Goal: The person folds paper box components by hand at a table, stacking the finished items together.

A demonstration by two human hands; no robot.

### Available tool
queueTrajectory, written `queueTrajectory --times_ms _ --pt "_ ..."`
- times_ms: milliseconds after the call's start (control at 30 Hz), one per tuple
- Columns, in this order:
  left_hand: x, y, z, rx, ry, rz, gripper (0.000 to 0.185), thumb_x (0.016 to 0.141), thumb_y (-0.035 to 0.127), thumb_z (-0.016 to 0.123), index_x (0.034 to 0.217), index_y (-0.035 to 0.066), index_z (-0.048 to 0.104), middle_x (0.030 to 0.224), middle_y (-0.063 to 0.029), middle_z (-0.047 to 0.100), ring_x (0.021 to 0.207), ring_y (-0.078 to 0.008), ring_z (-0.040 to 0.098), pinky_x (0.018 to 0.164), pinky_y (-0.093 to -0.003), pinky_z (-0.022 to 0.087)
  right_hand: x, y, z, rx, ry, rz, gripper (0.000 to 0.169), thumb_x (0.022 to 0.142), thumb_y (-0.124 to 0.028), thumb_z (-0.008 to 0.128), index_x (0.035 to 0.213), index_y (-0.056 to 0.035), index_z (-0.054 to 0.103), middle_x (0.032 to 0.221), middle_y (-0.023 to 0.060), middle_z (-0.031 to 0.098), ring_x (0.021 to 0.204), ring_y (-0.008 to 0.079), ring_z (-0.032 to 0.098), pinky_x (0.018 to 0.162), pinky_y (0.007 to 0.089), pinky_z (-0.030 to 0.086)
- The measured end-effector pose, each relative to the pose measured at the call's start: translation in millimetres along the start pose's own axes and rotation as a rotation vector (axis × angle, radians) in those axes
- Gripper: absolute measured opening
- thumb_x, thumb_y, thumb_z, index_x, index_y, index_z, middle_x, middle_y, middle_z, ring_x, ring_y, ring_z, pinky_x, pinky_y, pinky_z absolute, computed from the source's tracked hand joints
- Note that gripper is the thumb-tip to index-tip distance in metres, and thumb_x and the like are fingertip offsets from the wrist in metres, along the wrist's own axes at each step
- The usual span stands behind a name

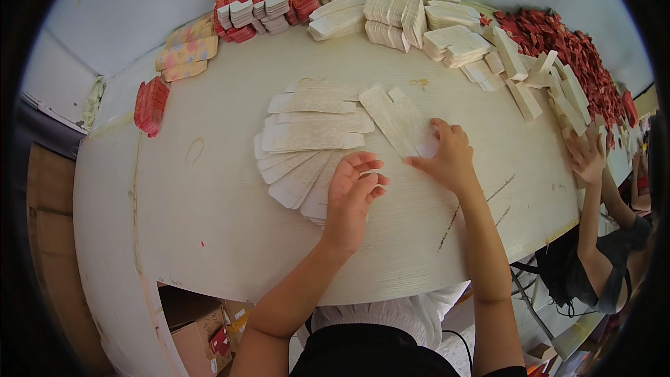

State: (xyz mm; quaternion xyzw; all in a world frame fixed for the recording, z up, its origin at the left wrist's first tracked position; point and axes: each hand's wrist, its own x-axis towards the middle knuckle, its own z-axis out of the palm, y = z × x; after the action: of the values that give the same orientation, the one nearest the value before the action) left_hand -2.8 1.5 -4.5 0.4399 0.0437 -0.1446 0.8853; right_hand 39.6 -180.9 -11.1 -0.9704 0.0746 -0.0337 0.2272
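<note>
Flat, cream-patterned folding cartons (314, 133) lie fanned out and overlapping at the middle of the table. My left hand (353, 193) hovers at the fan's lower right with curled fingers, nothing visible between them. To the right of the fan, one flat cream carton (392, 118) lies at a slant, with a notch at its top edge. My right hand (447, 154) is at that carton's lower right end, thumb at the bottom corner and fingers at the right edge. Whether the fingers grip it or only touch it cannot be told.
Stacks of cream cartons (395, 8) and red cartons (233, 2) line the wall. A red bundle (152, 104) stands left, near a rubber band (194, 151). Folded cream boxes (510, 55) and a red heap (576, 57) lie right, where a co-worker's hands (586, 154) handle boxes.
</note>
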Motion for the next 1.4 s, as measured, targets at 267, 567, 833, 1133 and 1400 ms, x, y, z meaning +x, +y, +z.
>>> queueTrajectory --times_ms 267,567,833,1133,1400 --pt "0.5 -3.1 -0.1 0.068 0.049 0.013 0.035 0.081 0.009 0.046 0.115 0.007 0.041 0.108 -0.0061 0.046 0.095 -0.0148 0.048 0.083 -0.0289 0.038 -6.8 13.9 -2.9 0.115 -0.012 -0.172 0.052 0.064 -0.019 0.074 0.105 -0.0005 0.048 0.099 0.0136 0.05 0.089 0.0246 0.05 0.073 0.0342 0.041" --pt "2.8 20.3 4.7 -0.294 -0.169 0.186 0.074 0.073 0.035 0.052 0.133 0.005 0.022 0.133 -0.0169 0.031 0.126 -0.0304 0.028 0.103 -0.044 0.023 -41.7 -29.5 -30.0 1.19 -0.938 0.013 0.039 0.077 0.0 0.057 0.113 0.0007 0.043 0.096 0.0077 0.053 0.079 0.0117 0.054 0.065 0.0228 0.046" --pt "5.8 15.4 -1.2 -0.575 -0.066 0.15 0.054 0.073 0.029 0.048 0.12 0.004 0.037 0.101 -0.0096 0.047 0.105 -0.0256 0.043 0.098 -0.039 0.032 -53.6 -37.4 -7.5 1.061 -0.604 -0.173 0.045 0.071 0.0 0.059 0.115 0.0004 0.046 0.09 0.0079 0.057 0.077 0.0135 0.056 0.065 0.028 0.047" --pt "0.0 3.6 -7.0 -0.425 -0.04 0.112 0.039 0.081 0.035 0.051 0.107 0.007 0.043 0.088 -0.0052 0.05 0.085 -0.0186 0.049 0.078 -0.0347 0.043 -63.3 -35.2 1.7 0.323 0.001 -0.72 0.045 0.06 -0.009 0.064 0.103 -0.0009 0.055 0.074 0.0111 0.054 0.061 0.0271 0.053 0.055 0.0335 0.044" --pt "4.7 19.5 -13.8 -0.452 0.288 0.154 0.029 0.083 0.026 0.056 0.1 0.004 0.048 0.092 -0.0056 0.053 0.085 -0.0141 0.052 0.073 -0.0293 0.047 -73.4 -54.6 0.7 0.448 0.024 -0.644 0.06 0.071 -0.023 0.062 0.12 0.0059 0.044 0.084 0.0144 0.054 0.064 0.0258 0.052 0.054 0.0351 0.042"
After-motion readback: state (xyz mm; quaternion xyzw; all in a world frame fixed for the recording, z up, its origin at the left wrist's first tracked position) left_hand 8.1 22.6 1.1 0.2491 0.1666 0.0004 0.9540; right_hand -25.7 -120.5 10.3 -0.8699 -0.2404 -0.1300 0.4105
